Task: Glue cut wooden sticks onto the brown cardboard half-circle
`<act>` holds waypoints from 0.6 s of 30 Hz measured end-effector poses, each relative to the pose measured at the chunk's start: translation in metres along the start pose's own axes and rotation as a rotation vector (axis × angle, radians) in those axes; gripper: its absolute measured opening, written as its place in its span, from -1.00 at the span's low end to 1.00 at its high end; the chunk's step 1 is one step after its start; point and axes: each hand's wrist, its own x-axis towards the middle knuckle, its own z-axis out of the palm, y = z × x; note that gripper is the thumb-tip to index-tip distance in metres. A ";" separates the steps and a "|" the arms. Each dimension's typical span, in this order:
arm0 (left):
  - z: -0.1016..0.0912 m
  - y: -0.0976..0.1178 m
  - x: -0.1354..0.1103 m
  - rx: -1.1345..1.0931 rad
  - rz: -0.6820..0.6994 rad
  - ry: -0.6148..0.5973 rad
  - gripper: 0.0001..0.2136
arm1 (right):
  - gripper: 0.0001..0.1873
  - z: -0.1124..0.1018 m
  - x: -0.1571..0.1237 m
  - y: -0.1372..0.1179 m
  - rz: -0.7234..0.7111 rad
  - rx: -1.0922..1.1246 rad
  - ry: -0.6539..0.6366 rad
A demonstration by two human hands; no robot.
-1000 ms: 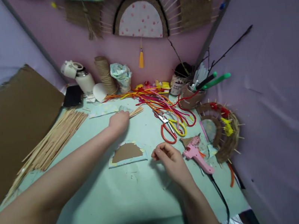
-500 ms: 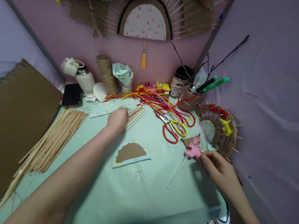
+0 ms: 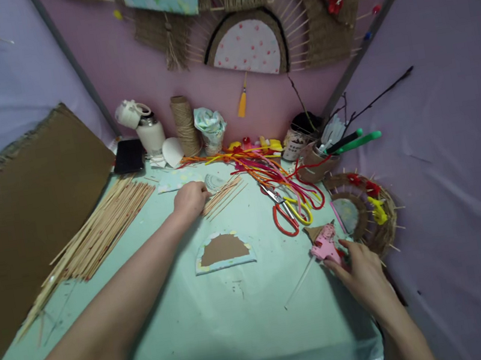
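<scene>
My left hand (image 3: 190,201) reaches across the mint-green table with its fingers closed at the near-left end of a small bunch of thin wooden sticks (image 3: 226,195). Its fingertips are too small to show what they pinch. At the right, my right hand (image 3: 365,274) has its thumb and fingers apart around the handle end of a pink glue gun (image 3: 325,245). A clear glue stick (image 3: 300,282) juts from the gun's back. Between the hands lies a half-round cardboard piece (image 3: 224,248) edged with pale blue patterned cloth.
Red-and-yellow-handled scissors (image 3: 284,209) lie beside tangled coloured pipe cleaners (image 3: 261,167). A twine-wrapped ring (image 3: 391,223) with protruding sticks leans at the right. More sticks (image 3: 109,228) fill the left, near a large cardboard sheet (image 3: 32,219). Twine cone (image 3: 185,125) and bottle (image 3: 151,136) stand behind.
The view has shifted, so everything sits lower and further right. My left hand has drawn back slightly, uncovering a clear protractor. My right hand's fingers have spread around the glue gun's handle.
</scene>
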 end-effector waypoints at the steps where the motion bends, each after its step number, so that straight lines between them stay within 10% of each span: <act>1: -0.001 -0.002 0.000 -0.038 -0.004 0.028 -0.83 | -0.33 0.003 0.002 0.000 -0.001 -0.008 -0.015; 7: -0.007 -0.013 -0.018 -0.555 -0.097 0.268 -0.82 | -0.48 0.011 0.011 0.001 0.001 0.040 -0.105; 18: 0.038 -0.018 -0.057 -1.246 -0.135 0.238 -0.78 | -0.48 -0.019 -0.006 -0.016 0.040 0.145 -0.119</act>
